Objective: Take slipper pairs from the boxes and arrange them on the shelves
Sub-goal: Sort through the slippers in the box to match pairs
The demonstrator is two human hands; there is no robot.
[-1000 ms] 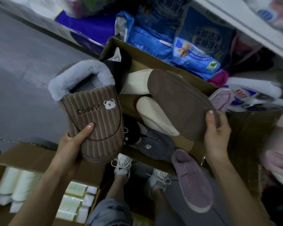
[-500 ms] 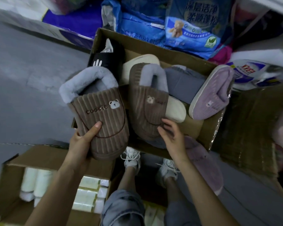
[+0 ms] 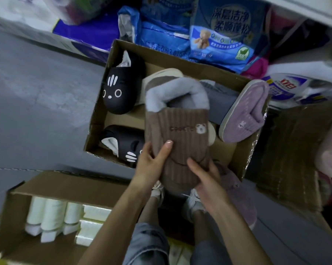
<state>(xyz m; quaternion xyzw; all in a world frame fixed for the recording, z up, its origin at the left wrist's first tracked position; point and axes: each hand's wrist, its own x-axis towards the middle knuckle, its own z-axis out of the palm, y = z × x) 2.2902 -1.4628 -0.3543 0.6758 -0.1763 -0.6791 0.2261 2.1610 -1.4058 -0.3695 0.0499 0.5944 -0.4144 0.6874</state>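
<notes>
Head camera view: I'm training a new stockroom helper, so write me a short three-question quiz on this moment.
1. True or false: the lower-left box holds slippers.
2. How many black slippers show in the cardboard box? A) one B) two C) four
3. In a few words: what do the left hand and right hand grip together?

Key
1. False; it holds white rolls and packs.
2. B
3. The brown bear slipper, held above the cardboard box.
</notes>
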